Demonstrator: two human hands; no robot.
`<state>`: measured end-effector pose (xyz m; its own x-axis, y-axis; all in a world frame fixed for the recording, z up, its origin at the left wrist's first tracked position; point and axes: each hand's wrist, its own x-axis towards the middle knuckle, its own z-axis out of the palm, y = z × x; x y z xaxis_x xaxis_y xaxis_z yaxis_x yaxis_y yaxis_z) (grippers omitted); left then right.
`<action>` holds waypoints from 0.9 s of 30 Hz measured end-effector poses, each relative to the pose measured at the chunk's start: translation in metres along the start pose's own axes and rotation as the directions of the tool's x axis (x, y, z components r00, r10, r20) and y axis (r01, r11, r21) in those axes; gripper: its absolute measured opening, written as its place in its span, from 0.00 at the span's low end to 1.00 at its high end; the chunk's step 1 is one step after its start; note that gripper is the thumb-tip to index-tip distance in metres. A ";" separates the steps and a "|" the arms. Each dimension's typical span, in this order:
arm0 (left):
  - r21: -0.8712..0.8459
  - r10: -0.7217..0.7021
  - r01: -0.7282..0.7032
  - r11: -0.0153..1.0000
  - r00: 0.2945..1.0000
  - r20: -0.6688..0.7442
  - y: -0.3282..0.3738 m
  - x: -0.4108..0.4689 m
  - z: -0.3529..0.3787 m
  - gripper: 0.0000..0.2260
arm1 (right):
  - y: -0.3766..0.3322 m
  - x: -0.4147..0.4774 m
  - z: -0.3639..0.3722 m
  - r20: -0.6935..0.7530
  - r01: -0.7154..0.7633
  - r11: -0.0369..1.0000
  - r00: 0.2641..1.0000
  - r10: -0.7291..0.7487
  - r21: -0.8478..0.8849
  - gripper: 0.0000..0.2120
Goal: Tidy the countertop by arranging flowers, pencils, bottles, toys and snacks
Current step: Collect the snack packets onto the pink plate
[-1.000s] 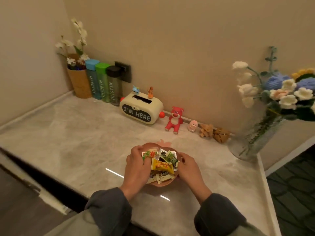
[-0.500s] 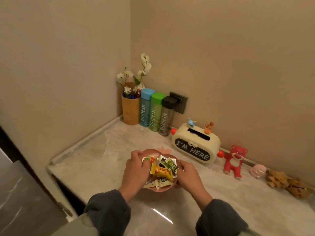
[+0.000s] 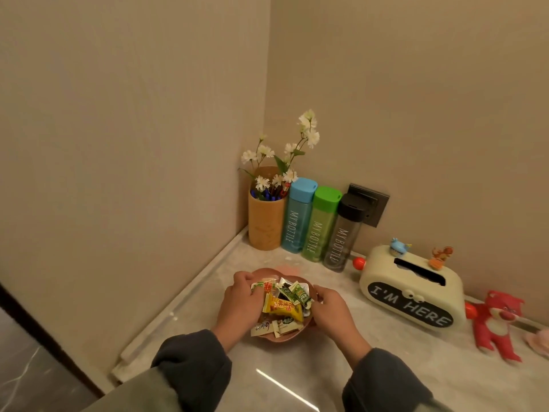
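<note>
A pink snack bowl (image 3: 279,337) heaped with wrapped snacks (image 3: 283,306) sits low over the marble countertop (image 3: 312,379) near the left wall. My left hand (image 3: 237,307) grips its left rim and my right hand (image 3: 332,312) grips its right rim. In the corner stands a tan pencil holder (image 3: 266,224) with blue pencils and white flowers (image 3: 307,129). Beside it stand a blue bottle (image 3: 297,218), a green bottle (image 3: 319,227) and a black bottle (image 3: 343,233). A red bear toy (image 3: 496,322) stands at the right.
A cream tissue box (image 3: 416,292) reading "I'M HERE" carries two small figurines and sits right of the bowl. A wall socket (image 3: 374,203) is behind the black bottle. A pink toy (image 3: 540,340) shows at the right edge. The countertop's left end drops to a dark floor.
The bowl, held in both hands, has moved left along the countertop toward the corner. The view swung left, so the glass vase of flowers and the wooden toys have left the frame.
</note>
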<state>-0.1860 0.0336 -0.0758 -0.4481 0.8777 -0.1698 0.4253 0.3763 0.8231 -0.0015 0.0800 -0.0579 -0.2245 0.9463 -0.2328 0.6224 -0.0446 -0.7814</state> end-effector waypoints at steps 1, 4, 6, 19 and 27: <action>-0.004 -0.007 0.007 1.000 1.000 0.008 -0.003 0.010 -0.001 0.08 | -0.002 0.008 0.005 -0.002 -0.003 1.000 1.000 0.003 -0.008 0.16; -0.007 -0.023 0.023 1.000 1.000 0.014 -0.006 0.024 -0.002 0.08 | -0.006 0.018 0.009 0.001 -0.016 1.000 1.000 0.016 -0.003 0.15; -0.016 -0.036 0.037 0.999 0.999 0.032 -0.006 0.034 -0.002 0.09 | -0.008 0.026 0.011 -0.004 -0.020 1.000 1.000 0.020 -0.004 0.13; -0.038 -0.061 0.064 0.997 0.996 0.070 0.000 0.085 -0.001 0.16 | -0.021 0.064 0.015 -0.143 -0.038 0.999 0.989 0.038 0.004 0.14; -0.023 -0.054 0.056 0.998 0.995 0.083 0.000 0.099 0.005 0.17 | -0.014 0.076 0.017 -0.168 -0.053 0.999 0.984 0.053 0.007 0.19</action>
<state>-0.2258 0.1221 -0.0951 -0.4031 0.8780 -0.2583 0.3815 0.4177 0.8246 -0.0400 0.1471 -0.0744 -0.0619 0.9829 -0.1734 0.6279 -0.0967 -0.7722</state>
